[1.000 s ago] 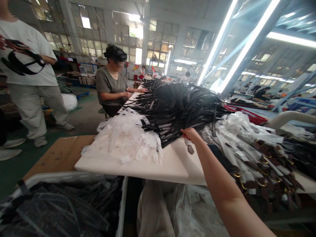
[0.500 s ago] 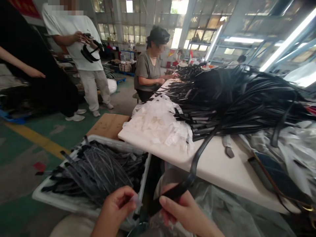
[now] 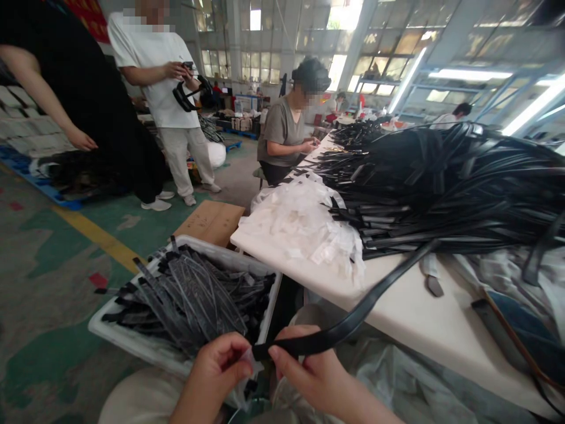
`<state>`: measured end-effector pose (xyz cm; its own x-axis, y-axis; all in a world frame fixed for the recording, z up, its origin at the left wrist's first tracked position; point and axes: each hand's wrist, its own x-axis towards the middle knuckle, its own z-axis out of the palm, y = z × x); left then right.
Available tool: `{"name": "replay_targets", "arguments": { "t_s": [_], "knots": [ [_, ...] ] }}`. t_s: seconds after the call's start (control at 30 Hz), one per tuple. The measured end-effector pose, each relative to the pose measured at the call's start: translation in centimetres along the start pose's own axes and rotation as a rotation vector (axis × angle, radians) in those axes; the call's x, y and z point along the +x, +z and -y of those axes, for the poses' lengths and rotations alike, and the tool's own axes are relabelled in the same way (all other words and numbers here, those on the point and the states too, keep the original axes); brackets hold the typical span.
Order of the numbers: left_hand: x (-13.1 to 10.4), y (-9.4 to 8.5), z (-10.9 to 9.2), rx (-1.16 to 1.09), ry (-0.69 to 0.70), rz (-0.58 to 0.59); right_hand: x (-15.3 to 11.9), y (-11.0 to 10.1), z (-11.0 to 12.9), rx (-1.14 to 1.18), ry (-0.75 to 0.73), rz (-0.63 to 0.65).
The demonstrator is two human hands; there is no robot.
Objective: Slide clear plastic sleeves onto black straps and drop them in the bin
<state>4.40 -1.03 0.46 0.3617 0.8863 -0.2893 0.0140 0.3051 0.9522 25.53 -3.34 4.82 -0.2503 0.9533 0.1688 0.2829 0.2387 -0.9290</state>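
Note:
Near the end of a long black strap (image 3: pixel 353 324), my right hand (image 3: pixel 309 371) pinches it between thumb and fingers. The strap runs up and right across the table edge to the big pile of black straps (image 3: pixel 424 188). My left hand (image 3: pixel 220 365) is closed on a small translucent plastic sleeve (image 3: pixel 252 360), right at the strap's tip. Whether the sleeve is around the tip or only against it, I cannot tell. Several white plastic sleeves (image 3: pixel 309 224) lie heaped on the table's near left corner.
A white crate (image 3: pixel 132 347) full of plastic-covered black strips (image 3: pixel 198 294) stands left, below the table (image 3: pixel 397 300). Behind it is a cardboard box (image 3: pixel 209 224). A co-worker (image 3: pixel 282 129) sits at the table's far side; two people stand at left. A dark flat case (image 3: pixel 525 330) lies at right.
The view has turned left, so the scene sits further right. My hands have come closer together, and the strap's tip now meets the sleeve in my left hand.

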Motion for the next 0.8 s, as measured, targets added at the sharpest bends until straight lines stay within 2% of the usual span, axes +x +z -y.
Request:
{"name": "replay_targets", "arguments": {
  "t_s": [0.17,0.23,0.3,0.37,0.43,0.5,0.57,0.6,0.7,0.8],
  "knots": [
    [0.5,0.3,-0.3,0.060,0.039,0.011,0.3,0.3,-0.2,-0.152,0.015,0.154],
    [0.7,0.5,-0.3,0.118,0.088,0.029,0.3,0.2,-0.6,-0.121,0.050,0.226],
    [0.8,0.6,0.0,0.182,0.112,0.038,0.2,-0.2,-1.2,-0.008,0.096,0.241],
    [0.7,0.5,0.3,0.247,0.101,0.024,-0.2,-0.9,-2.2,0.228,0.156,0.156],
    [0.5,0.4,0.5,0.279,0.068,0.015,-0.6,-1.6,-3.3,0.493,0.239,-0.069],
    [0.3,0.4,0.5,0.251,0.034,0.045,-1.0,-2.2,-4.2,0.620,0.328,-0.298],
    [0.2,0.5,0.3,0.199,-0.008,0.093,-1.4,-2.4,-4.5,0.547,0.374,-0.386],
    [0.1,0.7,0.2,0.194,-0.017,0.114,-1.5,-2.4,-4.3,0.471,0.365,-0.368],
    [0.1,1.4,-0.1,0.300,0.040,0.133,-1.8,-1.7,-3.1,0.219,0.205,-0.245],
    [0.2,2.3,0.1,0.484,0.223,0.097,-1.8,-0.5,-1.8,-0.023,-0.007,-0.096]
  ]
}}
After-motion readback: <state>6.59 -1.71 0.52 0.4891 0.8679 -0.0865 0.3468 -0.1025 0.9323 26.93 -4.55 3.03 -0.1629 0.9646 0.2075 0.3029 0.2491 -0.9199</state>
